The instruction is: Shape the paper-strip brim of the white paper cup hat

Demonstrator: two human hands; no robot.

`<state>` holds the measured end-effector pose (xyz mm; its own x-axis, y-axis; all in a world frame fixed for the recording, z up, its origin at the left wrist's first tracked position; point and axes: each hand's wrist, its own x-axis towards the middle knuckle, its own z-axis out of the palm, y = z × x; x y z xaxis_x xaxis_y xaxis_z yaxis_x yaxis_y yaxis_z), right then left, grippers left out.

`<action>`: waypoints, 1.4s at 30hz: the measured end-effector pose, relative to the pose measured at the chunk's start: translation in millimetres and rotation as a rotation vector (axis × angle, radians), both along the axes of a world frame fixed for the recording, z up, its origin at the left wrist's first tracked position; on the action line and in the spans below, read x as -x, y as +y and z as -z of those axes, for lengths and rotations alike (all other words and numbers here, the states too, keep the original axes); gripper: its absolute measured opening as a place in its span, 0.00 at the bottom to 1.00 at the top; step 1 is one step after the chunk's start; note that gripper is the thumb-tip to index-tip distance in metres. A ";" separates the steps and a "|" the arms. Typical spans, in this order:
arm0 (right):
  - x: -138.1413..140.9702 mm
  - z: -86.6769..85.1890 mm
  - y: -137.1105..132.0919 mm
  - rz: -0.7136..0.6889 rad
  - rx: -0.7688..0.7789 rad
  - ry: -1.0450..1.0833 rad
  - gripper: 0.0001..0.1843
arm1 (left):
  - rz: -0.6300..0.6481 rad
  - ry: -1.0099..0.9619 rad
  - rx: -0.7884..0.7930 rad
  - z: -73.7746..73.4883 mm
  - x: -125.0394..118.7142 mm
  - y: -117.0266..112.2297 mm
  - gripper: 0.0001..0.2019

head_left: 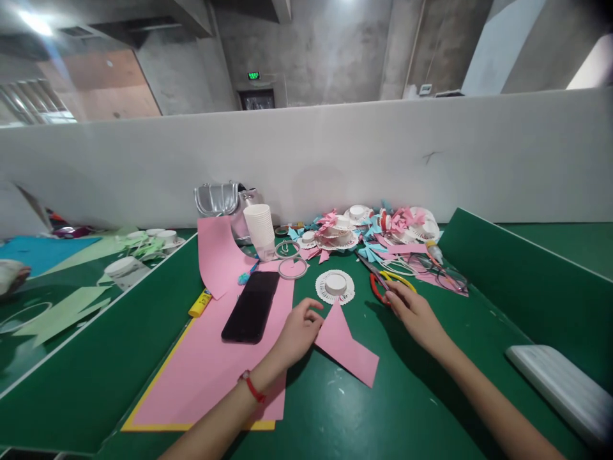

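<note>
My left hand (297, 331) is closed at the left edge of a folded piece of pink paper (352, 351), its fingers curled with the index a little raised. The paper has a pointed top and a strip angling down to the right. My right hand (412, 308) is closed on a pair of scissors (383, 278) with red and yellow handles, low over the table, blades toward the back left. Between the hands, just beyond the paper's tip, sits a white paper-cup base (336, 285) with a fringed, lacy rim.
Large pink sheets (211, 377) lie at left under a black phone (251, 306). Stacked paper cups (260, 231) and tape rings (293, 268) stand behind. Pink, blue and white paper crafts (342, 231) pile up at the back. Green dividers (527, 275) flank the table; a white object (560, 390) is at right.
</note>
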<state>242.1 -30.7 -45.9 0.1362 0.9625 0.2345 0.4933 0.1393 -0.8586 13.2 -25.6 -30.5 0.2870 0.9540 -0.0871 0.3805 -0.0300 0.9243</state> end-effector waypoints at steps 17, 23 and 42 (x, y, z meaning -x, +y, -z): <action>-13.9 -4.9 -6.1 0.078 0.114 0.719 0.13 | 0.617 0.717 -0.576 -12.0 -22.8 -13.2 0.20; -12.7 -6.2 -5.7 0.130 0.086 0.947 0.18 | 0.332 0.431 -0.282 -10.1 -21.9 -5.3 0.09; -15.2 5.5 -8.2 -0.050 0.359 0.652 0.16 | 0.026 -0.183 0.425 -23.3 -12.4 -21.3 0.14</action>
